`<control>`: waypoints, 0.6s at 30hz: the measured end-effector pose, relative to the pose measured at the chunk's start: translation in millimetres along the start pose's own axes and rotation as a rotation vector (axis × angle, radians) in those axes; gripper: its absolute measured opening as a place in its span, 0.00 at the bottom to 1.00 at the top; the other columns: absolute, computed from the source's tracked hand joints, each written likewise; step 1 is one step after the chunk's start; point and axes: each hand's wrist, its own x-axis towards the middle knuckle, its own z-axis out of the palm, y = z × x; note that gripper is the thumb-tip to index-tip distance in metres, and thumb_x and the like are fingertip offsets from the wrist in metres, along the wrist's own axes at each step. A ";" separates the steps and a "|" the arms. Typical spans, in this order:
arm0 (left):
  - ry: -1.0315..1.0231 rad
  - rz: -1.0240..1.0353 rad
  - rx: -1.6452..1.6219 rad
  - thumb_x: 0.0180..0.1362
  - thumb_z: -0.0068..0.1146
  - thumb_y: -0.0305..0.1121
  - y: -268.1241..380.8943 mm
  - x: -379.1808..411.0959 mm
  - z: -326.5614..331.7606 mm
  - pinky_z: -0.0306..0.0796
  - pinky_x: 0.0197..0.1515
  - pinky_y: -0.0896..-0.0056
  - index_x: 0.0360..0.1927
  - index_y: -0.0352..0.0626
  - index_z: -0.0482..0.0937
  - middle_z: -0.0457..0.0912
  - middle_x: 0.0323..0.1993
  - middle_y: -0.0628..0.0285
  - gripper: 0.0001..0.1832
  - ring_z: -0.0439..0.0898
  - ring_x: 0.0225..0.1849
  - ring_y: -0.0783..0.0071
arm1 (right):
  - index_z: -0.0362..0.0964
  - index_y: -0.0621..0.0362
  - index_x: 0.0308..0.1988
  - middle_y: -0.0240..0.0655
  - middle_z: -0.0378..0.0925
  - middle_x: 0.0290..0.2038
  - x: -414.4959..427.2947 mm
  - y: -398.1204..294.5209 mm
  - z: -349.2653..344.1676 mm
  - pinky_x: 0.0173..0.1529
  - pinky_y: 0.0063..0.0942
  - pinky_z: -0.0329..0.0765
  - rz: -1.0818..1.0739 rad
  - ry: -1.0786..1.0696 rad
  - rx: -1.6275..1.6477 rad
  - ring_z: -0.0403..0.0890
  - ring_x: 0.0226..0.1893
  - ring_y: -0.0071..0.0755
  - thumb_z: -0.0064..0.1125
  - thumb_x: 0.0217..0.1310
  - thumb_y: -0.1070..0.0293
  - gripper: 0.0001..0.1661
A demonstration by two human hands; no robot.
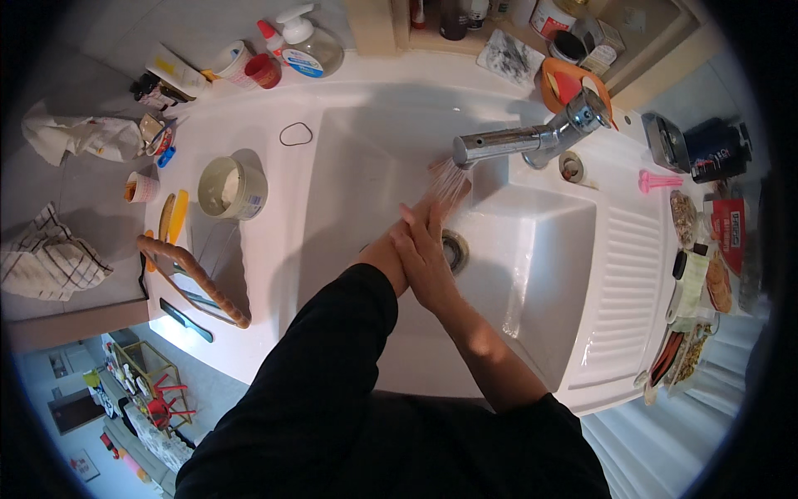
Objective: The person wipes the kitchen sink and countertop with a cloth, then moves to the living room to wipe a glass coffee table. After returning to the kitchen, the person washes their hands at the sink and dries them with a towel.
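My left hand (460,191) reaches over the sink basin (368,156), into the spray from a chrome faucet (505,143). Water and my other hand partly hide its fingers, so their pose is unclear. My right hand (424,252) lies across the left forearm near the wrist, its fingers curled over the skin. Just right of that hand, the metal drain (455,251) shows in the basin floor. The left arm wears a black sleeve (340,318), while the right forearm is bare.
A tub (234,190), a brown-framed mirror (196,280) and a comb (186,320) occupy the left ledge. Behind the basin stand a pump bottle (308,47) and a red cup (263,70). An orange bowl (548,93) sits by the faucet; a ribbed washboard (626,299) lies right.
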 end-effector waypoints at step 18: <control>-0.425 -0.003 0.167 0.55 0.50 0.44 66.2 7.6 -96.4 0.55 0.58 0.39 0.53 0.49 0.71 0.70 0.56 0.53 0.22 0.66 0.59 0.54 | 0.76 0.54 0.44 0.46 0.74 0.49 69.4 125.1 10.6 0.55 0.56 0.67 -0.242 -0.066 -0.687 0.66 0.59 0.49 0.54 0.59 0.56 0.18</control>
